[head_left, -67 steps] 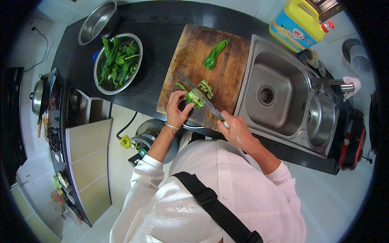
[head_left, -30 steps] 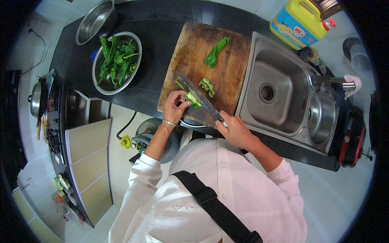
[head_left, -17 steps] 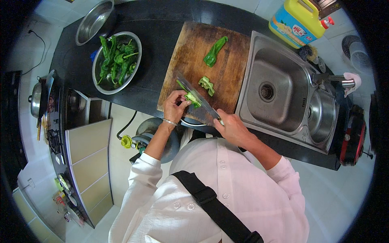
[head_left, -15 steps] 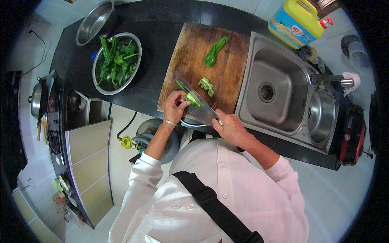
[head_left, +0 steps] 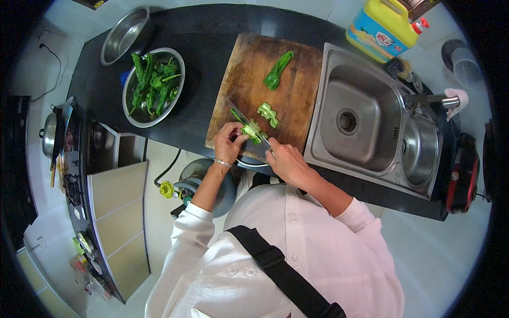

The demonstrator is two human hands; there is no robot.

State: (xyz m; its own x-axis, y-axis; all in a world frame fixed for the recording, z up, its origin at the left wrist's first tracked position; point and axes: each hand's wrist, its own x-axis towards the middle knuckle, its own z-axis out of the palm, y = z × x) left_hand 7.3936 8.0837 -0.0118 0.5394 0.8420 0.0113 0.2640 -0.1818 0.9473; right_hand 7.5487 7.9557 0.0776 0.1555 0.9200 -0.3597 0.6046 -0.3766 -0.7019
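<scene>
On a wooden cutting board (head_left: 249, 69) lies a split green pepper (head_left: 251, 130), its pale inside showing. My left hand (head_left: 229, 142) pinches this pepper at its near left side, fingers closed. A kitchen knife (head_left: 238, 112) is gripped by its handle in my right hand (head_left: 288, 161); its blade runs up to the left across the pepper, seen nearly edge-on. Just right of the blade rests a pale green piece of pepper (head_left: 268, 114), apart from both hands. Farther back on the board is a dark green pepper (head_left: 278, 71), looking whole.
Left of the board stands a metal bowl (head_left: 127, 110) of green peppers, with another metal bowl (head_left: 123, 37) behind it. A steel double sink (head_left: 366, 132) adjoins the board's right side. A yellow jug (head_left: 383, 31) stands behind the sink. Below the counter is a gas cylinder (head_left: 220, 185).
My right hand has moved a little left with the knife, and the blade has tipped from flatter to nearly edge-on, over the pepper. The left hand keeps its hold.
</scene>
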